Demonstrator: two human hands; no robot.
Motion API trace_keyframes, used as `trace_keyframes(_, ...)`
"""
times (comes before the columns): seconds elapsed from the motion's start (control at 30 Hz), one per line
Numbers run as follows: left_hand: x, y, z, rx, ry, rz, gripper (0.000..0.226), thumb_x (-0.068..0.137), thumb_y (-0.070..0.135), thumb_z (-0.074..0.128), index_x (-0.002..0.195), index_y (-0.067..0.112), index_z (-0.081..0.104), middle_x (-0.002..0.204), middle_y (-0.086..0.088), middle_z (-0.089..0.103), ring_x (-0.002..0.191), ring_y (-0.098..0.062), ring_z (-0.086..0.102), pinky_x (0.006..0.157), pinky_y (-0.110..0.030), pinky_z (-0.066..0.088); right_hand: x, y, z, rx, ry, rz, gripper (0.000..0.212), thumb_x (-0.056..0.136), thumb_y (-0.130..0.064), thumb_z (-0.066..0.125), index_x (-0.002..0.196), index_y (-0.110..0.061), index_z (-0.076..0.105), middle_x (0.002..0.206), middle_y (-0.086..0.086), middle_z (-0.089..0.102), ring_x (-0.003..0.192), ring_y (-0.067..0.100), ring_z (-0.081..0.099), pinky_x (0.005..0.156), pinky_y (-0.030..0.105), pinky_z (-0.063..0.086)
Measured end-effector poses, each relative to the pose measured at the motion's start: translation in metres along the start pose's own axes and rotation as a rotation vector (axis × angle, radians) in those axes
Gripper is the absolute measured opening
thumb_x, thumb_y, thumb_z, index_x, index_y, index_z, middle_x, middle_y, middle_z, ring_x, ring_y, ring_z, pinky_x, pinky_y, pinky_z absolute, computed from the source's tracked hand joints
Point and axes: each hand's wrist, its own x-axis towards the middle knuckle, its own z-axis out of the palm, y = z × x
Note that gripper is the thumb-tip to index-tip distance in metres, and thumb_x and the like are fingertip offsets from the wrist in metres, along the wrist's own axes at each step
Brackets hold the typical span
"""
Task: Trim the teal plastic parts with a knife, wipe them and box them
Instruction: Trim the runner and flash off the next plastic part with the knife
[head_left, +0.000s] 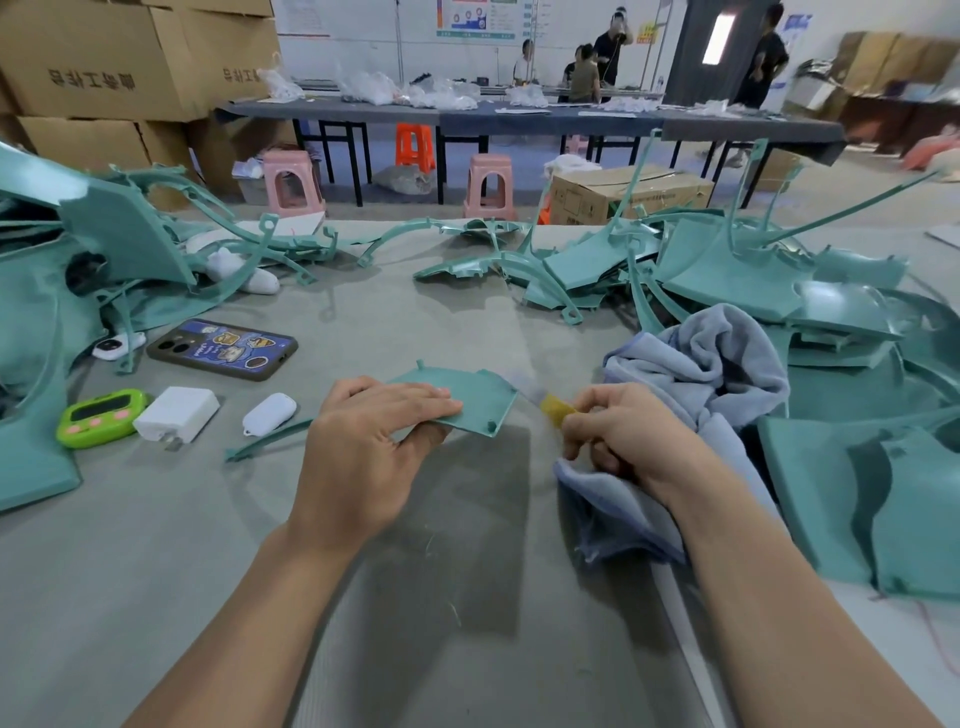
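In the head view, the teal part (470, 397) is to the right of the phone (223, 349) and nearer to the person. It is a thin, flat panel with small pegs at its corners. The left hand (363, 457) pinches it, fingers on top and thumb below. Further right of the phone, the right hand (623, 436) has its fingers curled around a yellow knife (556, 408), blurred, over the grey-blue cloth (717, 364)

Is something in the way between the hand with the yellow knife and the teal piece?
Nothing visible. The right hand holds the knife just beside the teal piece, which the left hand grips.
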Motion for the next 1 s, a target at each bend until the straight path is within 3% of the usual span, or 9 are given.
trace_keyframes(0.1,-0.001,0.001,0.000,-0.002,0.012,-0.016,0.015,0.081,0.022,0.077,0.096,0.026,0.080,0.104,0.020,0.073,0.104,0.004,0.067,0.092,-0.028,0.042,0.005,0.000,-0.003,-0.346,0.330,-0.003,0.012,0.083,-0.006,0.068,0.072,-0.012,0.067,0.067,0.002,0.073,0.056,0.014,0.056,0.053,0.026,0.041)
trace_keyframes(0.2,0.001,0.001,0.001,0.006,0.011,-0.013,0.015,0.081,0.022,0.077,0.095,0.025,0.080,0.103,0.017,0.075,0.103,0.003,0.068,0.091,-0.031,0.043,-0.005,-0.004,0.001,0.145,0.046,-0.112,0.016,0.079,0.005,0.066,0.072,-0.008,0.061,0.066,0.017,0.068,0.040,0.018,0.039,0.040,0.021,0.029)
trace_keyframes(0.3,0.000,0.001,0.002,0.010,0.006,-0.007,0.013,0.082,0.023,0.077,0.094,0.024,0.081,0.102,0.016,0.075,0.101,0.001,0.069,0.091,-0.031,0.043,-0.008,-0.003,0.002,0.121,-0.112,-0.042,0.016,0.081,0.007,0.066,0.076,-0.008,0.062,0.066,0.019,0.068,0.039,0.016,0.041,0.040,0.020,0.033)
trace_keyframes(0.43,-0.001,0.000,0.001,-0.004,0.016,-0.026,0.015,0.081,0.023,0.077,0.096,0.027,0.080,0.104,0.020,0.073,0.103,0.003,0.068,0.092,-0.029,0.041,0.005,0.001,-0.004,-0.315,0.336,-0.030,0.017,0.082,-0.005,0.069,0.069,-0.014,0.065,0.057,0.000,0.066,0.052,0.015,0.052,0.055,0.028,0.040)
trace_keyframes(0.53,0.000,-0.001,0.001,-0.005,0.020,-0.027,0.017,0.081,0.022,0.078,0.097,0.028,0.080,0.105,0.021,0.073,0.104,0.004,0.067,0.093,-0.028,0.041,-0.009,-0.004,0.000,0.154,-0.066,-0.147,0.019,0.080,0.005,0.069,0.071,-0.011,0.064,0.067,0.020,0.066,0.042,0.018,0.042,0.042,0.023,0.035)
trace_keyframes(0.6,0.000,-0.001,0.001,0.000,0.015,-0.026,0.015,0.081,0.023,0.078,0.095,0.027,0.080,0.104,0.019,0.074,0.103,0.003,0.068,0.093,-0.029,0.041,-0.014,-0.006,0.003,0.200,-0.246,-0.121,0.021,0.079,0.007,0.068,0.072,-0.012,0.065,0.069,0.024,0.066,0.040,0.017,0.041,0.039,0.021,0.036)
trace_keyframes(0.77,0.000,-0.001,0.001,0.006,0.014,-0.023,0.014,0.082,0.023,0.077,0.095,0.026,0.080,0.105,0.017,0.075,0.103,0.002,0.068,0.093,-0.029,0.041,0.000,-0.002,-0.002,-0.141,0.207,-0.101,0.008,0.084,0.002,0.067,0.078,-0.003,0.064,0.063,0.007,0.071,0.054,0.025,0.052,0.053,0.031,0.045)
trace_keyframes(0.87,0.001,-0.002,0.000,0.007,0.018,-0.032,0.017,0.082,0.023,0.077,0.097,0.028,0.080,0.105,0.018,0.074,0.104,0.003,0.067,0.093,-0.028,0.040,-0.010,-0.006,-0.003,0.245,-0.128,-0.212,0.020,0.078,0.014,0.064,0.076,-0.005,0.058,0.066,0.023,0.063,0.044,0.021,0.037,0.044,0.026,0.029)
trace_keyframes(1.0,0.001,-0.001,0.000,0.005,0.029,-0.036,0.016,0.081,0.023,0.077,0.096,0.027,0.080,0.104,0.018,0.075,0.102,0.002,0.068,0.092,-0.031,0.042,-0.015,-0.008,0.001,0.220,-0.344,-0.213,0.024,0.076,0.013,0.067,0.070,-0.009,0.061,0.069,0.027,0.065,0.041,0.018,0.039,0.043,0.021,0.035)
